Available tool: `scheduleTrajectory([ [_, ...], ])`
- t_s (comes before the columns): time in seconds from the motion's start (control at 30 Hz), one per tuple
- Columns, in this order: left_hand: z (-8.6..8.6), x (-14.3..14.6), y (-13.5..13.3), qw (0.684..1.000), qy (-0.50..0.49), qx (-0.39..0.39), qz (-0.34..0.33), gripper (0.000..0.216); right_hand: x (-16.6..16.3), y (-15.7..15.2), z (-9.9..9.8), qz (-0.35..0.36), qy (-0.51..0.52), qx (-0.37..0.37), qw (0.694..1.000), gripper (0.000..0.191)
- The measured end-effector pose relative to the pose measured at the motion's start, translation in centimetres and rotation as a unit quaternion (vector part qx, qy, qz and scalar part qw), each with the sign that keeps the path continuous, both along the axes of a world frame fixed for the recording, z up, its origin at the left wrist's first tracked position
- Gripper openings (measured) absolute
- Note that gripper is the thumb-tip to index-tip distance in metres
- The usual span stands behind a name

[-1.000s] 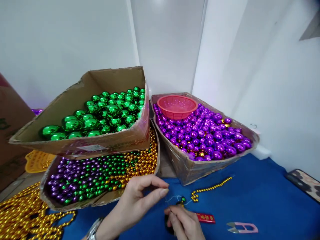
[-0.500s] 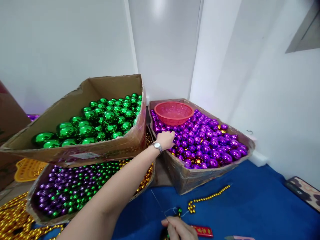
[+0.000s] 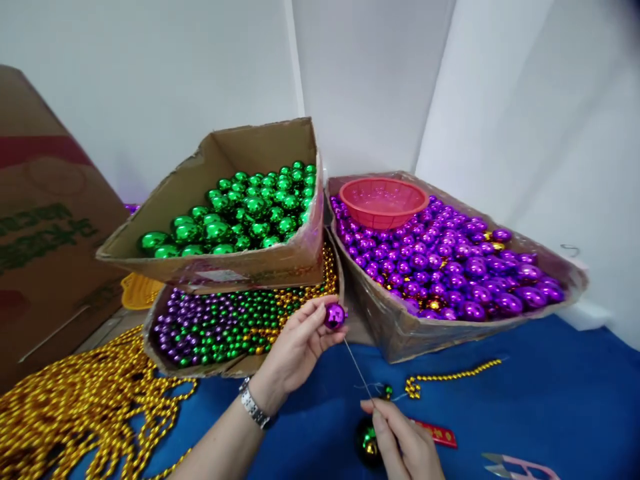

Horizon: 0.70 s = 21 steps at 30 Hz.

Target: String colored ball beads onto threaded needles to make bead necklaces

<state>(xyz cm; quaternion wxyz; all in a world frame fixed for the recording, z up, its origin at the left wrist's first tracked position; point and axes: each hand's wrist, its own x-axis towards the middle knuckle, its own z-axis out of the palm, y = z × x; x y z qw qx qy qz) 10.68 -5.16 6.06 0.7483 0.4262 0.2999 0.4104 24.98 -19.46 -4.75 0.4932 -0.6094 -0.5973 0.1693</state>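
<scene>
A shiny purple ball (image 3: 335, 315) is pinched between the fingertips of my left hand (image 3: 300, 347), which wears a metal watch. My right hand (image 3: 403, 437) grips a long thin needle (image 3: 357, 367) that slants up to the left, its upper end close below the purple ball. Whether the tip touches the ball I cannot tell. A larger dark green ball (image 3: 369, 440) shows just left of my right hand. Past that hand, a small green bead (image 3: 388, 392) with pale thread and a short gold bead string (image 3: 453, 377) lie on the blue cloth (image 3: 320, 413).
A carton (image 3: 215, 270) of green balls sits over another box (image 3: 147, 327) of small purple, green and gold beads. At right, a box (image 3: 395, 340) of purple balls holds a red basket (image 3: 383, 217). Gold bead strands (image 3: 75, 407), pink-handled snips (image 3: 520, 467) and a red strip (image 3: 443, 435) lie around.
My left hand has come back from the purple-ball box with a purple ball and is now near the needle's upper end. My right hand still holds the needle. The view has shifted.
</scene>
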Motion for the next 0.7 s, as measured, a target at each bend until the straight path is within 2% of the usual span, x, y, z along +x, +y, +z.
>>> scheduleTrajectory([
  [0.1,-1.6,-2.1,-1.3,0.997,-0.029,-0.057,0.038,0.028,0.4,0.1,0.5,0.075,-0.03,-0.002,0.997,0.024],
  [0.2,-2.2,-3.4,-2.1,0.993,-0.05,-0.076,0.074,0.024,0.3,0.2,0.3,0.116,-0.059,0.013,0.991,0.023],
  [0.47,-2.9,-5.0,-3.0,0.992,-0.053,-0.086,0.071,0.028,-0.1,0.3,-0.7,0.12,-0.072,0.013,0.99,0.024],
  [0.6,-3.1,-5.2,-2.8,0.991,-0.057,-0.095,0.073,0.026,0.1,0.5,-0.5,0.151,-0.096,0.015,0.984,0.024],
  [0.7,-3.1,-5.2,-2.7,0.992,-0.057,-0.09,0.072,0.022,0.2,0.2,0.0,0.149,-0.101,0.01,0.984,0.024],
])
